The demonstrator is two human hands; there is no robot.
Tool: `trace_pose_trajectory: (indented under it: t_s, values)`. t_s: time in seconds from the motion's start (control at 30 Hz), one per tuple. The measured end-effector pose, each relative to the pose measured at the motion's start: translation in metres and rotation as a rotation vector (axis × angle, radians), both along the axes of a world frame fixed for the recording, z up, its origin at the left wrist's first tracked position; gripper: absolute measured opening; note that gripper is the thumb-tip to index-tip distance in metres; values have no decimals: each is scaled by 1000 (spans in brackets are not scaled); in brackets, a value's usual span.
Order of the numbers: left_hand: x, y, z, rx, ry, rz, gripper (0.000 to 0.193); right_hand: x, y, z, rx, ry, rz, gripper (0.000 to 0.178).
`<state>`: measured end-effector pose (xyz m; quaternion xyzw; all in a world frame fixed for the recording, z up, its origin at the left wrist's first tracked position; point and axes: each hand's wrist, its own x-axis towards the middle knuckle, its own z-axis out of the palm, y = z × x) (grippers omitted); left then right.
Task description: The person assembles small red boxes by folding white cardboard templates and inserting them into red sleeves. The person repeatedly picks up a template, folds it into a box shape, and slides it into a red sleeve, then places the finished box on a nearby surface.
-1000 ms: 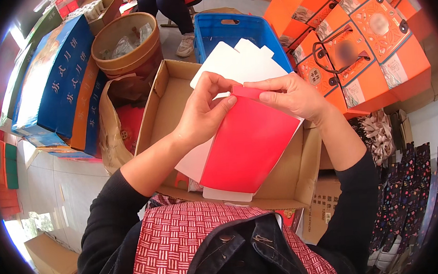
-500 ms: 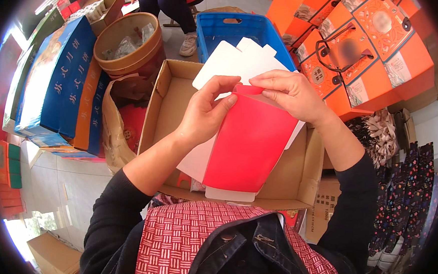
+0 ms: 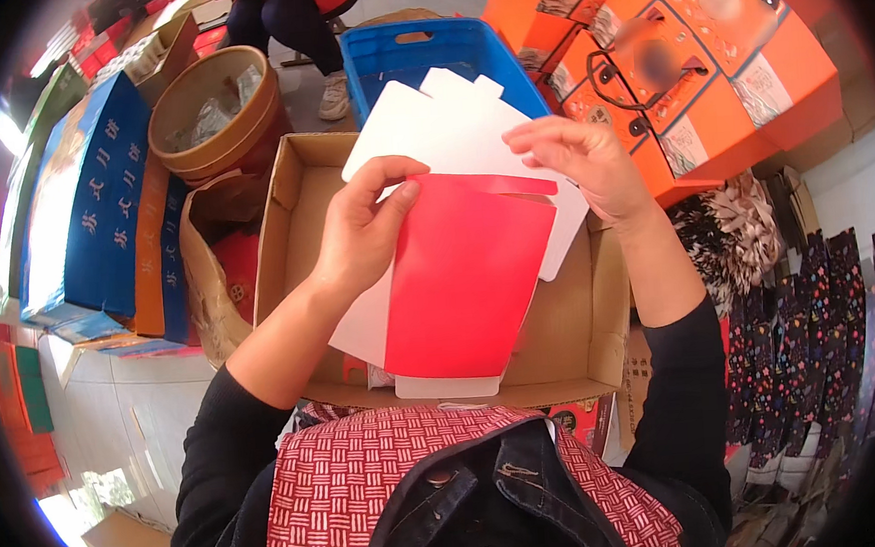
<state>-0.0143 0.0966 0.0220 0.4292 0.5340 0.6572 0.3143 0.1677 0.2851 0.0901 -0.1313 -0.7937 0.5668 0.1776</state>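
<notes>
A person in black sleeves and a red-and-white checked apron (image 3: 390,477) holds a flat, unfolded box blank (image 3: 462,272), red on the face toward the camera and white on the other panels, above an open cardboard carton (image 3: 572,335) at the centre of the view. The left hand (image 3: 360,233) is closed on the blank's left edge, thumb across the red panel near its top corner and fingers curled behind the white card. The right hand (image 3: 581,159), at about 1 o'clock from the blank's middle, is spread and loosely open, its fingertips at or just above the upper white flaps; whether they press on the card cannot be told.

The blank stands nearly upright, tilted slightly, its white tabs fanning toward 12 o'clock and a small white flap showing at its lower edge, at 6 o'clock.

A blue plastic crate (image 3: 434,58) lies beyond the carton at 12 o'clock. Stacked orange gift boxes (image 3: 735,65) with handles fill the 1 to 2 o'clock area. At 10 o'clock sits a round brown tub (image 3: 213,122), with blue and orange flat boxes (image 3: 103,209) leaning beside it at 9 o'clock. Patterned dark bags (image 3: 811,321) hang at 3 to 4 o'clock. Another person's legs and a white shoe (image 3: 334,94) show at 11 o'clock.
</notes>
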Motion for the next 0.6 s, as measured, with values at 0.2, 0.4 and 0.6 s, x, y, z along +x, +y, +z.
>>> trace_pose_trajectory:
  t_s: [0.2, 0.4, 0.6]
  values:
    - [1, 2, 0, -8, 55, -2, 15, 30, -19, -20, -413, -22, -217, 21]
    - [2, 1, -7, -8, -14, -5, 16, 21, -33, -27, -291, 28, -313, 13]
    - [19, 4, 1, -48, 25, -53, 20, 7, -42, -27, -136, 55, -292, 10]
